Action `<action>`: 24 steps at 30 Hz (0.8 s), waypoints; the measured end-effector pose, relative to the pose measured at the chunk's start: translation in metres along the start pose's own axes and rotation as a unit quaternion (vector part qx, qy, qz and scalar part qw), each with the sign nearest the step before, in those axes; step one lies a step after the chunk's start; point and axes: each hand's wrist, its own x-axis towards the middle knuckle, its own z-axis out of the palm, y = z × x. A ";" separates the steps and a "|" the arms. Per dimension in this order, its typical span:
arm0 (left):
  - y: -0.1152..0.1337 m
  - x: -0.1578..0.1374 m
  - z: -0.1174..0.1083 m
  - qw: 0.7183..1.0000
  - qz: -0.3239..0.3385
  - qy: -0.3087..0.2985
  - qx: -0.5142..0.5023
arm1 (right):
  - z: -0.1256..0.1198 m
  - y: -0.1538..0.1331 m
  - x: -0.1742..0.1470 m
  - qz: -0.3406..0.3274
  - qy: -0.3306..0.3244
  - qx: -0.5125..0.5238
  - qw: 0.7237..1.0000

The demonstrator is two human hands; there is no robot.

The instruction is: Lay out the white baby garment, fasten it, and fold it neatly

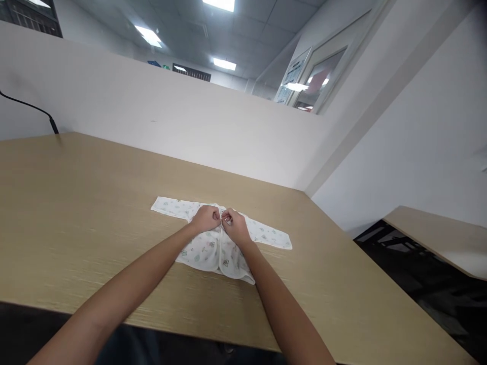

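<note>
A small white baby shirt [201,249] with a sparse printed pattern lies face up on the wooden table [95,203], its sleeves spread to both sides. My left hand [206,218] and my right hand [235,225] meet at the upper middle of the shirt, over its front opening. Both have thumb and fingers pinched on the shirt's front edges, close below the neckline. Below the hands the front edges run down to the hem, which curls up a little. Whatever small fastening lies between the fingertips is too small to make out.
A white partition [190,116] stands along the table's far edge, with a glass pane above it. At the far left a black cable [34,106] reaches the tabletop. Another wooden table [437,238] is at the right, beyond a dark gap.
</note>
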 end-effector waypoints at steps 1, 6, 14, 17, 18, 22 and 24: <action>0.002 0.000 0.000 1.000 -0.006 0.001 0.007 | 0.000 0.000 0.000 0.004 -0.001 0.004 1.000; 0.010 -0.002 -0.004 0.998 -0.035 0.005 0.046 | 0.001 0.005 0.002 0.044 0.002 0.010 0.999; 0.007 -0.002 -0.005 0.998 -0.046 -0.002 0.043 | 0.002 0.009 0.002 0.076 0.022 0.010 0.997; 0.006 -0.001 -0.004 0.998 -0.047 -0.002 0.043 | 0.001 0.009 0.002 0.072 0.013 0.012 0.997; 0.005 -0.001 -0.004 0.998 -0.047 -0.002 0.043 | 0.001 0.009 0.002 0.070 0.010 0.011 0.997; 0.005 -0.001 -0.004 0.998 -0.045 -0.002 0.047 | 0.000 0.007 0.002 0.070 -0.007 0.007 0.997; 0.005 -0.002 -0.004 0.998 -0.044 -0.003 0.048 | 0.000 0.008 0.002 0.071 -0.020 0.003 0.997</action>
